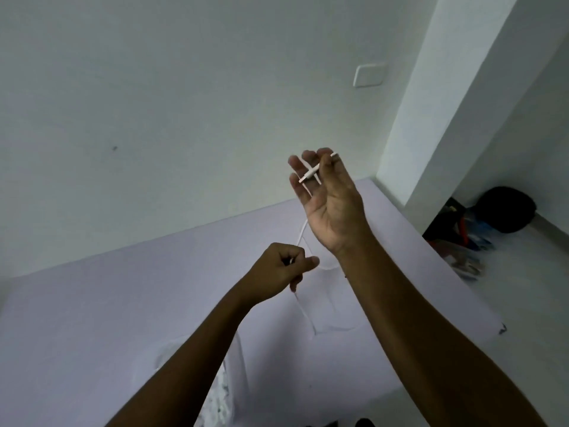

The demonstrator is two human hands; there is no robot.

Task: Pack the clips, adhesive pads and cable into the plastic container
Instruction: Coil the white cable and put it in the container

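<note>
My right hand [329, 204] is raised above the table, palm toward me, pinching one end of the white cable [309, 175] between thumb and fingers; the plug end sticks out to the left. The cable runs down behind that hand to my left hand [283, 269], which is closed in a fist around it. Below the fist the cable hangs to the table and loops to the right. A clear plastic container [166, 352] lies under my left forearm, with small white pieces [220, 396] beside it; they are blurred and partly hidden.
The table has a pale lilac top [92, 318] that meets a white wall at the back. Its right edge drops to the floor, where a black bag [508, 211] and mixed clutter [468, 248] lie. A wall switch [369, 75] is high up.
</note>
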